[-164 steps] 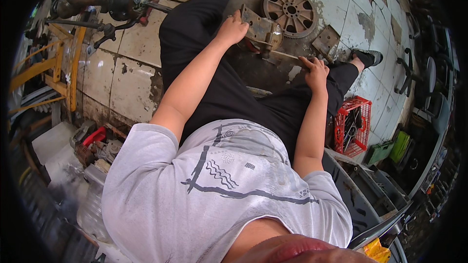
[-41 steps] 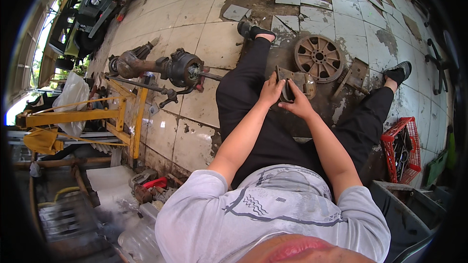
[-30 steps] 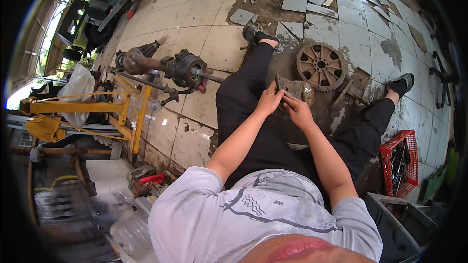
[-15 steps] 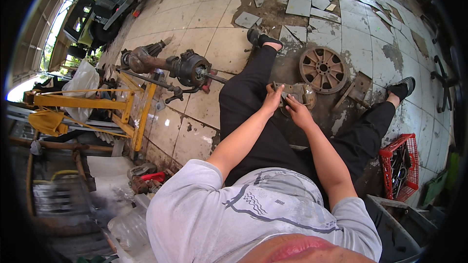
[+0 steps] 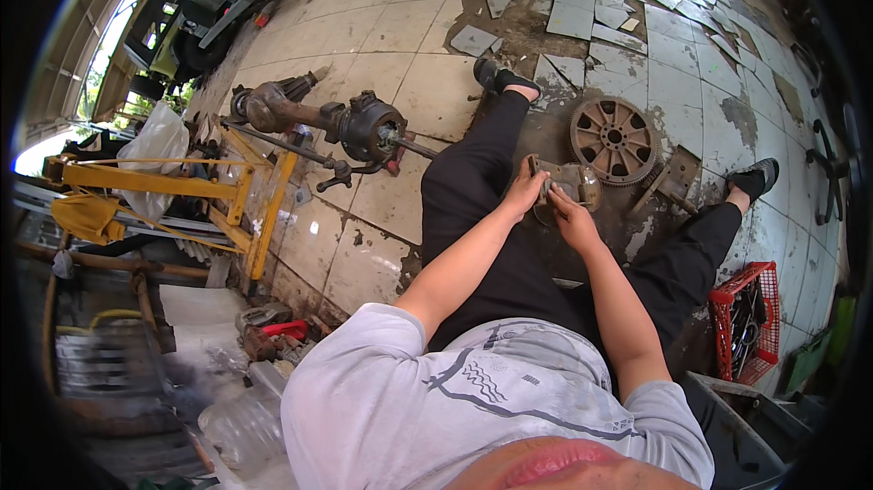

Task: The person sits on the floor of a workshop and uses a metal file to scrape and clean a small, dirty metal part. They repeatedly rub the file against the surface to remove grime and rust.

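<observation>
Between my legs I have a worn metal bracket plate (image 5: pixel 552 167) beside a rounded metal housing (image 5: pixel 587 185). My left hand (image 5: pixel 525 195) is closed on the plate's left side, its fingers angled inward. Close by, my right hand (image 5: pixel 575 220) is closed too, fingertips pressed at the plate's near edge almost touching the left hand. Whatever lies between the right fingers is too small and covered to make out. Just beyond rests a rusty toothed flywheel (image 5: pixel 615 141), flat on the floor. A rusty angled metal bracket (image 5: pixel 675 178) lies to its right.
An axle assembly (image 5: pixel 346 126) lies to the left near a yellow metal frame (image 5: pixel 155 183). A red crate (image 5: pixel 770 308) of tools stands at my right, beside a grey bin (image 5: pixel 727 431). Broken tiles (image 5: pixel 571 17) litter the far floor. A vehicle (image 5: pixel 205 13) is parked far left.
My left hand has tipped inward over the plate, its fingers now closer to the right hand's. The whole view has shifted slightly; the flywheel and axle stay put on the floor.
</observation>
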### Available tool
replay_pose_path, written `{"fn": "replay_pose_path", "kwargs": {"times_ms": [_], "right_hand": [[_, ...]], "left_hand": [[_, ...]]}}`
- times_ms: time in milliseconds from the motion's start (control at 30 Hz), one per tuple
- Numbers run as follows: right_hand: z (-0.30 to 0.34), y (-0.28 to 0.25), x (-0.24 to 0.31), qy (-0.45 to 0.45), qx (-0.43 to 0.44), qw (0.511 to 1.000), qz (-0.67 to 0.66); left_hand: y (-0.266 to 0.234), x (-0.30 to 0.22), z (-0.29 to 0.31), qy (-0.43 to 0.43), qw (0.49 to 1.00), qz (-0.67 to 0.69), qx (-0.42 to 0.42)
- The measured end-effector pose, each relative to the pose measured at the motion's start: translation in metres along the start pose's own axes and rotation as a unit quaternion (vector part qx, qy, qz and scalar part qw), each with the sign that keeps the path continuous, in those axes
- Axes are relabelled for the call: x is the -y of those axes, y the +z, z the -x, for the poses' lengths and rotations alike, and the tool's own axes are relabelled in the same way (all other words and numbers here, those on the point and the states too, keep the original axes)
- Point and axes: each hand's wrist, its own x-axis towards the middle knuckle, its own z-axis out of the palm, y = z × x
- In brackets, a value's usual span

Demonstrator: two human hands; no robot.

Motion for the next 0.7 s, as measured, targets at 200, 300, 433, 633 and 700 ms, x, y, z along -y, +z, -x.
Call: {"fn": "replay_pose_path", "kwargs": {"times_ms": [200,300,433,633,700], "right_hand": [[0.000,-0.014,0.015,-0.013,0.013,0.999,-0.041],[0.001,-0.003,0.005,-0.006,-0.024,0.999,-0.041],[-0.003,-0.003,-0.007,0.022,-0.026,0.999,-0.018],[-0.004,0.004,-0.003,0.018,-0.049,0.998,0.016],[0.001,-0.001,-0.018,0.032,-0.033,0.999,0.017]], "left_hand": [[0.005,0.007,-0.007,-0.113,0.991,0.022,0.074],[0.003,0.017,-0.009,-0.039,0.995,-0.076,0.053],[0.008,0.011,-0.009,0.035,0.985,-0.164,0.043],[0.003,0.011,-0.008,-0.049,0.992,-0.083,0.077],[0.010,0.006,-0.005,-0.016,0.993,-0.048,0.103]]}}
